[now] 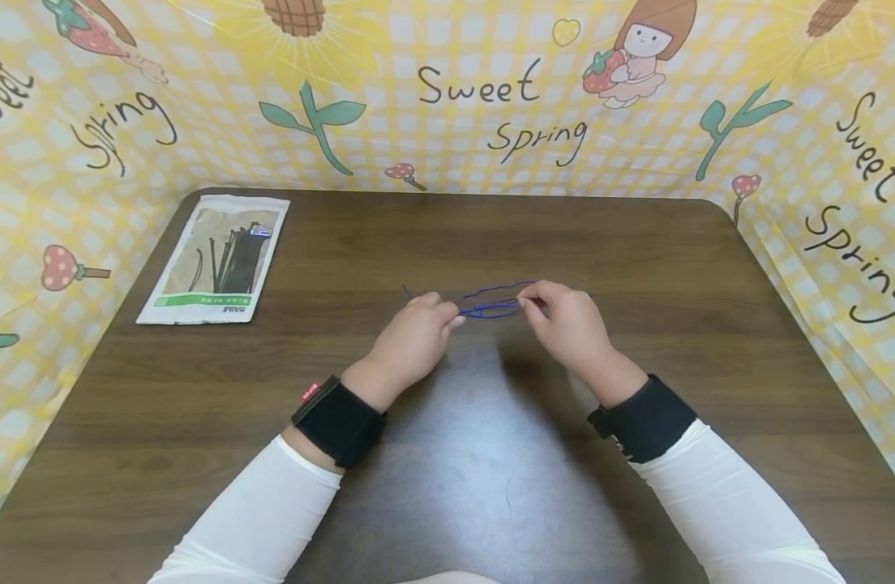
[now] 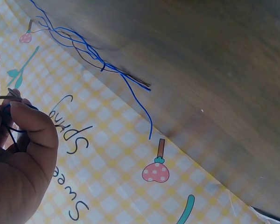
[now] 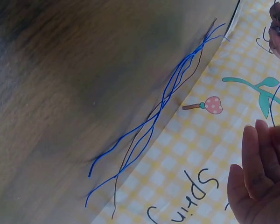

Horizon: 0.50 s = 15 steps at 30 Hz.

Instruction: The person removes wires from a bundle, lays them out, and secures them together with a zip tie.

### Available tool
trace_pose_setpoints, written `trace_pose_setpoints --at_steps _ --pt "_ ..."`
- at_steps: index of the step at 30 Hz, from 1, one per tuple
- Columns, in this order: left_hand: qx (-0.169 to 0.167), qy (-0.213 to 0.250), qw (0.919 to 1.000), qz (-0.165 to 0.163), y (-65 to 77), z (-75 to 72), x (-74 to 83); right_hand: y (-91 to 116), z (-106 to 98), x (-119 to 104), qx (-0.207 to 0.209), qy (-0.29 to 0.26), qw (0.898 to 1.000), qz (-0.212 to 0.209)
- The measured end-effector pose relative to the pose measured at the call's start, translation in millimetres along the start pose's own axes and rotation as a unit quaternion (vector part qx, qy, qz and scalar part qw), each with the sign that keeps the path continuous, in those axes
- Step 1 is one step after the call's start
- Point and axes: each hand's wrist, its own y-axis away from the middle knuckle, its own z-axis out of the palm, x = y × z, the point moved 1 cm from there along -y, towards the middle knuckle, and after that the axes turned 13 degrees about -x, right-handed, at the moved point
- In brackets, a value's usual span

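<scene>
Near the middle of the table, my left hand [image 1: 414,337] and right hand [image 1: 573,328] face each other. A thin blue wire [image 1: 494,288] runs between them in an arc. The left thumb and fingers pinch thin strands of it, seen at the edge of the left wrist view. My right hand pinches the wire between thumb and fingertips, and its other fingers lie loosely beside it in the right wrist view. Below the hands lies a loosely twisted bundle of blue wires [image 2: 91,49] with a thin brown strand [image 3: 130,144] among them; its ends splay apart. The hands hide part of this bundle in the head view.
A flat white pouch [image 1: 214,259] pictured with black strips lies at the table's far left corner. The brown wooden table [image 1: 447,235] is bordered by a yellow checked cloth [image 1: 484,49] at the back and sides. Black bands [image 1: 341,422] wrap both wrists.
</scene>
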Motion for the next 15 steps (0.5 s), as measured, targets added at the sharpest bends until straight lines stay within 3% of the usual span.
trace_pose_setpoints --at_steps 8,15 --pt "-0.053 -0.03 0.9974 -0.038 2.7 0.1 -5.7 0.0 -8.9 4.9 0.022 -0.045 0.999 0.017" --pt "-0.069 -0.036 0.9955 -0.054 5.1 -1.9 -9.7 4.0 -9.7 5.5 0.016 -0.017 0.999 0.024"
